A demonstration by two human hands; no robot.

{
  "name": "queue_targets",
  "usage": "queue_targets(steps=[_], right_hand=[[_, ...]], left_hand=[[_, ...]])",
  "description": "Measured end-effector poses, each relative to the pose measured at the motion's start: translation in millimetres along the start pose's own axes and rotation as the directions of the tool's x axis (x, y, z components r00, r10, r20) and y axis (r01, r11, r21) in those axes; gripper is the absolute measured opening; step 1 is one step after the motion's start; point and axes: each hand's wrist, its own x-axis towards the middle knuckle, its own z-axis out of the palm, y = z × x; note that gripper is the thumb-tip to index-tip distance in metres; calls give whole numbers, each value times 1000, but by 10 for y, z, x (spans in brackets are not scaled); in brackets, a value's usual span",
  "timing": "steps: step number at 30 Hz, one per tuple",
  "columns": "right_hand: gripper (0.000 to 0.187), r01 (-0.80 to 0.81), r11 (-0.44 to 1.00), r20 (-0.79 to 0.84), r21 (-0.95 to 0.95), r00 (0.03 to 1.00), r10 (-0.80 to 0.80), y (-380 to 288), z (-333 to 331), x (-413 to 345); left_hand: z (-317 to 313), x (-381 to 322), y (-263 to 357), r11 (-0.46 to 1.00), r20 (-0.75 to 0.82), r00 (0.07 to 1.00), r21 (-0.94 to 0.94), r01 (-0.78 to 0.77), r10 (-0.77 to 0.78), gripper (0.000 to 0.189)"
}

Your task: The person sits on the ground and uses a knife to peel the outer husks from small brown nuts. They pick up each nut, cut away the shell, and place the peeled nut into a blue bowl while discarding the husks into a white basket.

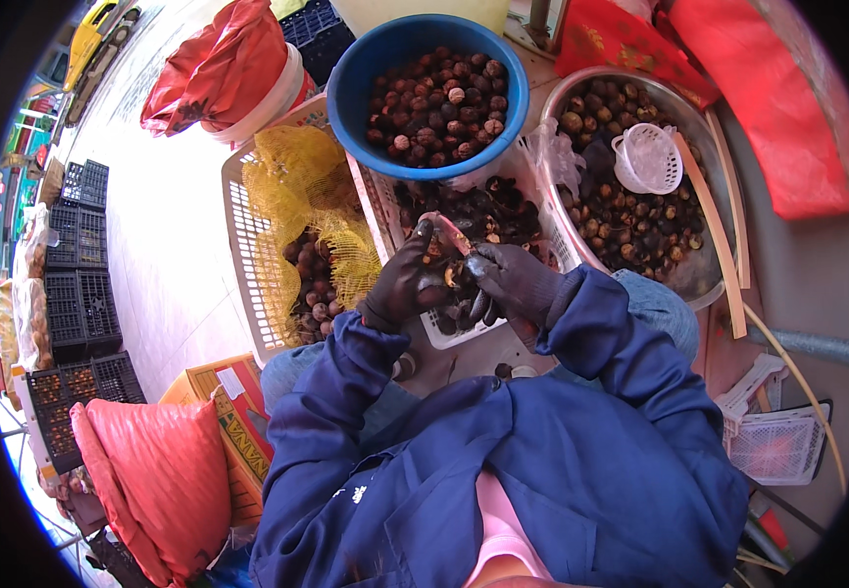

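Observation:
My left hand (401, 283), in a dark glove, has its fingers curled around what looks like a dark-husked walnut (436, 253), mostly hidden by the glove. My right hand (514, 281), gloved too, grips a knife (455, 235) whose stained, pinkish blade slants up and left to the fingertips of my left hand. Below both hands stands a white plastic basket (563, 239) with dark, broken husks (498, 209) in it. Beyond it, a blue basin (336, 110) holds many brown, husked walnuts (439, 110).
At right, a metal basin (553, 95) holds round nuts, a small white basket (649, 158) and wooden strips (711, 228). A white crate (244, 242) with yellow netting (292, 169) stands left. Nearby are a red sack (156, 485), a cardboard box (230, 411) and black crates (79, 309).

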Motion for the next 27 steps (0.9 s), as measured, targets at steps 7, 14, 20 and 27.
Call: queue_targets(steps=[7, 14, 20, 27], right_hand=[[21, 21, 997, 9, -80, 1000, -20, -6, 65, -25], [22, -44, 993, 28, 105, 999, 42, 57, 91, -17], [23, -17, 1000, 56, 26, 998, 15, -31, 58, 1], [24, 71, 997, 78, -42, 995, -68, 21, -1, 28]], left_hand=[[-6, 34, 127, 816, 223, 901, -384, 432, -372, 47], [54, 85, 186, 787, 189, 893, -423, 450, -408, 55], [140, -62, 43, 446, 296, 692, -586, 676, -659, 53], [243, -132, -115, 678, 204, 822, -480, 557, -532, 51]])
